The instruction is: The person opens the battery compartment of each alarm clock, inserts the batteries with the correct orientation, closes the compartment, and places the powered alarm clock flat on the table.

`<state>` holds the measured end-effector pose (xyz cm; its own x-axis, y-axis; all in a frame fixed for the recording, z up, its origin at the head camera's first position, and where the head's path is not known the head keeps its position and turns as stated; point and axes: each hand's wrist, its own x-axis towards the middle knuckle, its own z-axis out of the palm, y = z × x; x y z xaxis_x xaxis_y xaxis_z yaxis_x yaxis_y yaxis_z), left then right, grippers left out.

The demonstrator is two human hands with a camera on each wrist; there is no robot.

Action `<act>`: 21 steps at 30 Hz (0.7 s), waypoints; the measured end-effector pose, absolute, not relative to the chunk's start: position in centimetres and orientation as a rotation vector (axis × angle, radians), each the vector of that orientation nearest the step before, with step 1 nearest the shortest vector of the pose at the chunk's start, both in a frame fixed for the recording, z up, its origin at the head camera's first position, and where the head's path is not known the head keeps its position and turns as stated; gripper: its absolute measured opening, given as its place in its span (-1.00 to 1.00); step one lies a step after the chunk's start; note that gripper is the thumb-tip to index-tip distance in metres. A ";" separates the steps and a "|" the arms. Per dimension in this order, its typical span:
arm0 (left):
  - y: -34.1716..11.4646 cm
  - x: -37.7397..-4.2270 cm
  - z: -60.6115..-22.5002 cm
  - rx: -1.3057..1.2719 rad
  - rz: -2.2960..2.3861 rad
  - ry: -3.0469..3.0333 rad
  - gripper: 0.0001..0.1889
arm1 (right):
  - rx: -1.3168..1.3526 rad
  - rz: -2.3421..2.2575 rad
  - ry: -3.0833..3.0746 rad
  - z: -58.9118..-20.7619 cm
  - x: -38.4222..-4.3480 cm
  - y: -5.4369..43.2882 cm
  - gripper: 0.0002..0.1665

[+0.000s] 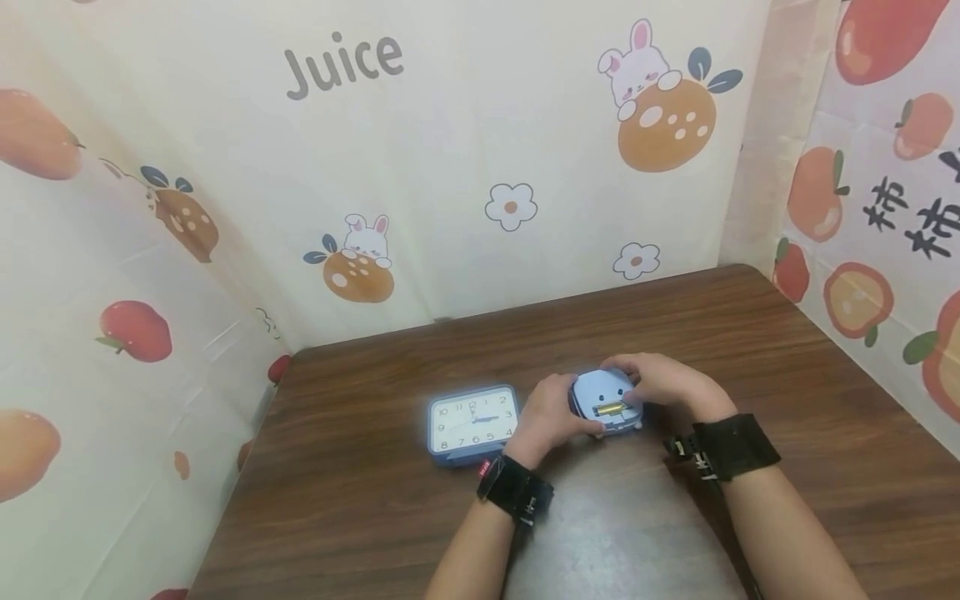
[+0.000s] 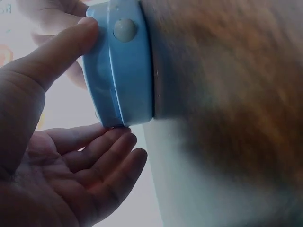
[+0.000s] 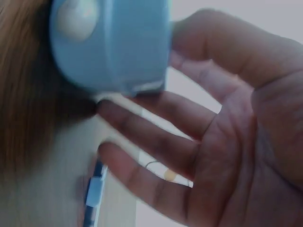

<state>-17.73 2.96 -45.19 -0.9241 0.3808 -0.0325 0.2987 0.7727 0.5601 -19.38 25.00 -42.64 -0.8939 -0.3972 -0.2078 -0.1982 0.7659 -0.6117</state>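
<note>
A small rounded light blue clock [image 1: 603, 387] lies with its back up between my hands. Two dark knobs show on that back, and a gold battery [image 1: 611, 409] sits in its open slot. My left hand [image 1: 551, 417] grips the clock's left side, the thumb along the near edge; in the left wrist view that thumb [image 2: 87, 33] presses the rim of the blue casing [image 2: 130, 75]. From the right, my right hand [image 1: 663, 385] holds the clock with fingers at its far edge and thumb by the slot. The clock's face is hidden underneath.
Left of my left hand stands a blue rectangular clock [image 1: 474, 423] with a white dial. Brown wood-grain tabletop [image 1: 360, 500] lies around both clocks. Printed curtains [image 1: 450, 142] rise behind the table and at both sides. Each wrist wears a black band [image 1: 738, 446].
</note>
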 end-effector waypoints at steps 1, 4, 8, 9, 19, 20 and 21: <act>3.0 -17.7 -45.2 0.552 0.854 2.823 -0.20 | -0.445 -0.858 2.637 -42.6 -19.4 24.9 -0.37; 2.9 -17.7 -45.1 0.572 0.858 2.819 -0.22 | -0.456 -0.852 2.643 -42.5 -19.3 24.8 -0.37; 2.8 -17.7 -45.1 0.588 0.878 2.799 -0.22 | -0.486 -0.859 2.644 -42.7 -19.3 25.0 -0.37; 2.7 -17.7 -45.1 0.590 0.885 2.792 -0.21 | -0.491 -0.865 2.640 -42.7 -19.3 25.1 -0.37; 2.6 -17.8 -45.2 0.581 0.920 2.756 -0.14 | -0.579 -0.894 2.743 -42.5 -19.3 26.0 -0.28; 2.5 -17.7 -45.2 0.575 0.923 2.754 -0.14 | -0.571 -0.892 2.783 -42.3 -19.3 26.2 -0.26; 2.5 -17.7 -45.2 0.571 0.923 2.752 -0.13 | -0.555 -0.885 2.827 -42.2 -19.3 26.4 -0.25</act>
<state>-17.74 2.52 -45.23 -0.9094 0.4130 -0.0502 0.2991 0.7331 0.6108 -19.27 26.38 -42.19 -0.9242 -0.3816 -0.0115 -0.3070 0.7606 -0.5721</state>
